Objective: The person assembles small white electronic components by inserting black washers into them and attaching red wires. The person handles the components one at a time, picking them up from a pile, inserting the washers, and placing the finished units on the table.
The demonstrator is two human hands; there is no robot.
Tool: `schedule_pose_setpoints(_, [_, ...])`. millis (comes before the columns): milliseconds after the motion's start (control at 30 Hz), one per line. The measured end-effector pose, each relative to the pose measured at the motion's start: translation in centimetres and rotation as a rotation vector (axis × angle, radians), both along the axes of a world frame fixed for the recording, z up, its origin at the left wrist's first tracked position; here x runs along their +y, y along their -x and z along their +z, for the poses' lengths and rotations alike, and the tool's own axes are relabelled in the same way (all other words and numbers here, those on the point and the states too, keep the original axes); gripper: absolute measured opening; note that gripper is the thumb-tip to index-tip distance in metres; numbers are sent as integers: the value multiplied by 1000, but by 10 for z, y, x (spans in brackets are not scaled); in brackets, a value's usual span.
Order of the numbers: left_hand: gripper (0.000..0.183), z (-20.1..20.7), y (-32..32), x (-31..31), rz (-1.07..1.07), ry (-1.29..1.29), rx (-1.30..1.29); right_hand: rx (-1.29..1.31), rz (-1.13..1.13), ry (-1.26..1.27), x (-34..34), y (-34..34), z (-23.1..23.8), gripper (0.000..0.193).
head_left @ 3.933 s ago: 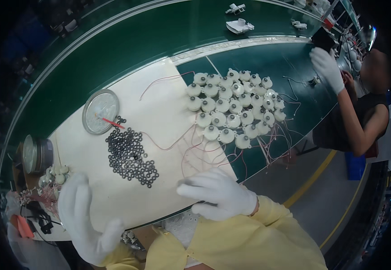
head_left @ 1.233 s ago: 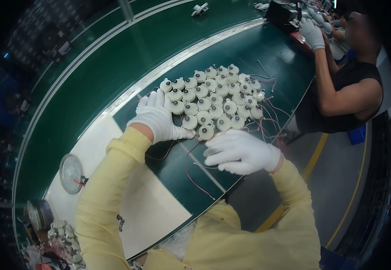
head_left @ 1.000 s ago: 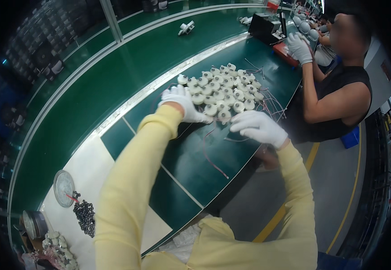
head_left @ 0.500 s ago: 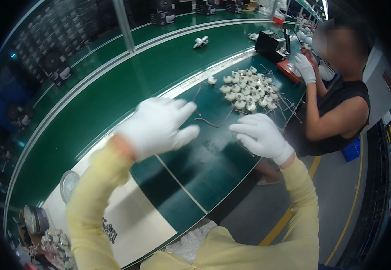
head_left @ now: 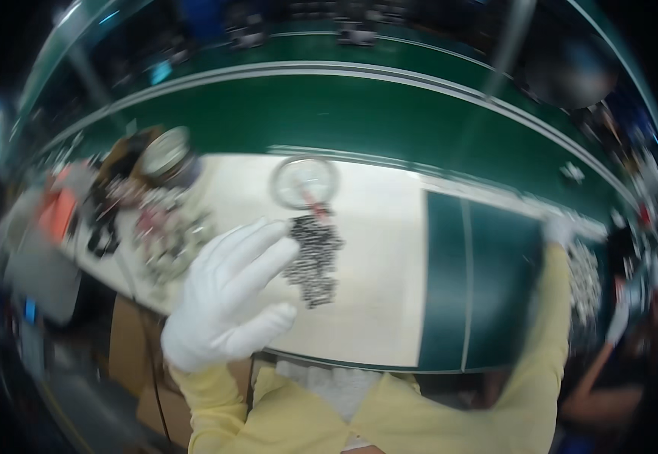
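My left hand (head_left: pixel 230 296), in a white glove, hovers over the near left part of a cream work mat (head_left: pixel 380 265) with its fingers stretched and the thumb apart; nothing is in it. Just right of its fingertips lies a heap of small dark metal parts (head_left: pixel 315 261). My right hand (head_left: pixel 558 229), gloved too, is far off to the right on the green tabletop (head_left: pixel 444 287), next to a cluster of white round parts with wires (head_left: pixel 584 284). Blur hides its fingers, so whether it holds anything cannot be made out.
Behind the heap stands a round clear dish (head_left: pixel 304 183) with something red at its rim. At left are a round tin (head_left: pixel 167 155) and a pile of pale parts (head_left: pixel 174 234). A green conveyor (head_left: pixel 359 113) runs behind. A co-worker's gloved hand (head_left: pixel 618 321) is at far right.
My view has swung left toward the cream mat. My left hand has moved left, near the dark parts; my right arm now reaches far right beside the white parts.
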State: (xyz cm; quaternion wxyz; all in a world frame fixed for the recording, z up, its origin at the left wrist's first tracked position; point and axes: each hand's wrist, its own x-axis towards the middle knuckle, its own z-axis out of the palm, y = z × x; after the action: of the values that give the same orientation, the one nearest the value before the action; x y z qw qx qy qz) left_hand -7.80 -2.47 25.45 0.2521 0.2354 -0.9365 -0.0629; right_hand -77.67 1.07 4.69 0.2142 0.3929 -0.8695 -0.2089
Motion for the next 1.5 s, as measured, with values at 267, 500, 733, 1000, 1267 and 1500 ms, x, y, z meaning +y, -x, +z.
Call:
schedule_pose_setpoints(267, [54, -109, -102, -4, 674, 172, -5, -89, -36, 112, 1, -87, 47, 37])
schedule_pose_setpoints(500, [52, -142, -152, -69, 1000, 264, 388, -507, 1052, 449, -82, -288, 113, 42])
schedule_pose_setpoints(733, [46, -180, -296, -124, 1178, 260, 193, -802, 1757, 146, -119, -534, 183, 36])
schedule_pose_setpoints(1000, [36, -173, -325, -153, 1139, 69, -18, -817, 1848, 9, -131, -586, 187, 33])
schedule_pose_setpoints(1267, [27, -120, -296, -224, 1285, -408, -637, -821, 1813, -114, -144, -603, 192, 29])
schedule_pose_setpoints(1500, [27, -119, -322, -208, 1265, -465, -220, -922, 1849, -260, -154, -634, 175, 31])
